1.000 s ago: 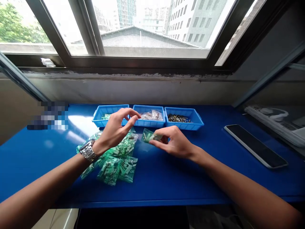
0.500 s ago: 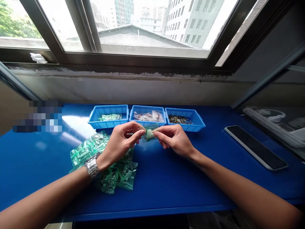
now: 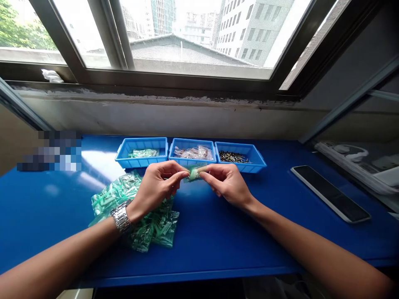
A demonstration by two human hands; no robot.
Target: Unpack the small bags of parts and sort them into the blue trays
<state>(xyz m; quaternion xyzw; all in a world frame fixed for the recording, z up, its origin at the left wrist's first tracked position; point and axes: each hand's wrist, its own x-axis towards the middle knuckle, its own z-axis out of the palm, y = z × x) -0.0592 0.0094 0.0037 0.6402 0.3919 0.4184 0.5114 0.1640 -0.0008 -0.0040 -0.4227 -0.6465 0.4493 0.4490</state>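
A small green plastic bag [image 3: 195, 172] with pale contents is stretched between my two hands, above the blue tabletop. My left hand [image 3: 160, 181] pinches its left side between thumb and forefinger. On the other side, my right hand [image 3: 228, 182] grips the bag the same way. What lies inside the bag is too small to name. Beneath my left wrist, which wears a metal watch [image 3: 121, 216], spreads a pile of green plastic bags [image 3: 141, 232], partly hidden by the hand and forearm.
Behind my hands stand a blue bin [image 3: 141, 162] of green bags, another bin [image 3: 190, 142] of clear bags and a third bin [image 3: 254, 167] of small metal pieces. A phone [image 3: 330, 193] lies at the right. The table's front edge [image 3: 199, 279] runs below.
The bag and both hands stay nearly in place, the bag flattening and tilting slightly. The fingers of my right hand are tucked in a little more.
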